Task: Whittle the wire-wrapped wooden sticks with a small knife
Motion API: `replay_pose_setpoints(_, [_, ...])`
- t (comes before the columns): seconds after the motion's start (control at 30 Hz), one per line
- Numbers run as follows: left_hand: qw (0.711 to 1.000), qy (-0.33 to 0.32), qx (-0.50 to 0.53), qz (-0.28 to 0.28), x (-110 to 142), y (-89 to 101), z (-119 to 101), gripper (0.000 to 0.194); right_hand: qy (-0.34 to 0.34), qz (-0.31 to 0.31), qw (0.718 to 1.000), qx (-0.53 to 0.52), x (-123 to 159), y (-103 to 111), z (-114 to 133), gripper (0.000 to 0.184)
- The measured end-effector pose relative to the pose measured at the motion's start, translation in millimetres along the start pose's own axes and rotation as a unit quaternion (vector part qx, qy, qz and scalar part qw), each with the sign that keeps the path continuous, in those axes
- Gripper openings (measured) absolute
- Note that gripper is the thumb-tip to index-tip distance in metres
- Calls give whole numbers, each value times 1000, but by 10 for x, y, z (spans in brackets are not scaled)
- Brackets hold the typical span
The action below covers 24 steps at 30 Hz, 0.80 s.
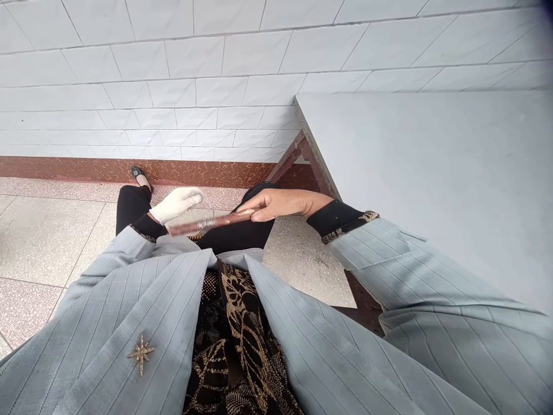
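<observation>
My right hand (276, 204), bare, is closed around the right end of a reddish-brown wooden stick (227, 219). The stick slants across above my lap, its left end lower. A coil of silvery wire (206, 225) is wound round it left of the middle. My left hand (177, 204), in a white knitted glove, hovers just above the stick's left end, with its fingers pressed together. A small greyish patch shows at its fingertips; whether that is a held thing or dirt on the glove I cannot make out.
A grey tabletop (423, 173) on reddish-brown wooden legs (287, 155) stands close on my right. Ahead is a white tiled wall (173, 63) with a brown skirting band (78, 168). Speckled floor tiles (52, 236) lie on the left, near my black shoe (139, 174).
</observation>
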<state>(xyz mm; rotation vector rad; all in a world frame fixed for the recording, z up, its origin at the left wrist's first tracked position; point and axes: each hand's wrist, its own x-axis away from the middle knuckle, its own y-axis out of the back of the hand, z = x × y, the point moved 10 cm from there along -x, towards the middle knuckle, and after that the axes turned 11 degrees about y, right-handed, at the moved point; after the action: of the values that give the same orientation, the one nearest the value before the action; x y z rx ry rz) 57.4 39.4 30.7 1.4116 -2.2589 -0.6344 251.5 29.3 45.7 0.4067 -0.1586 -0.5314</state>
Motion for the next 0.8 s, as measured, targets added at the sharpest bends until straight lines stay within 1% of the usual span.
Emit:
replay_pose_setpoints(0.03, [999,-1,37,21,-6,-58,25,29,10,-31,999,-37,-16,40,34,48])
replay_pose_setpoints(0.07, [997,-3,73,37,-14,-104,53,30,20,-80,994,-72,-27,117,59,50])
replay_pose_setpoints(0.1, [994,-4,104,43,-22,-132,85,31,29,-141,984,-100,-25,220,73,51])
replay_pose_setpoints(0.17, [990,-5,135,29,-38,-118,156,31,32,-260,956,-134,23,422,56,50])
replay_pose_setpoints(0.23, [993,-3,118,4,-35,-64,208,30,8,-337,932,-134,86,545,-6,45])
replay_pose_setpoints(0.3, [997,5,72,-11,-8,-6,216,29,-32,-374,920,-110,138,613,-89,40])
replay_pose_setpoints(0.33, [999,9,44,-20,13,30,198,28,-52,-381,919,-87,156,636,-126,39])
replay_pose_setpoints(0.4, [999,6,-16,-44,65,117,112,27,-97,-373,923,-21,176,667,-191,37])
replay_pose_setpoints(0.47, [995,-10,-72,-69,117,196,-15,26,-141,-344,926,59,180,675,-236,37])
replay_pose_setpoints(0.53, [989,-26,-122,-82,152,240,-129,27,-175,-300,928,137,164,655,-247,38])
replay_pose_setpoints(0.67, [974,-36,-206,-90,166,250,-217,28,-200,-214,923,250,104,562,-194,37])
replay_pose_setpoints(0.8, [960,-47,-260,-96,153,227,-233,30,-218,-161,916,297,75,489,-175,39])
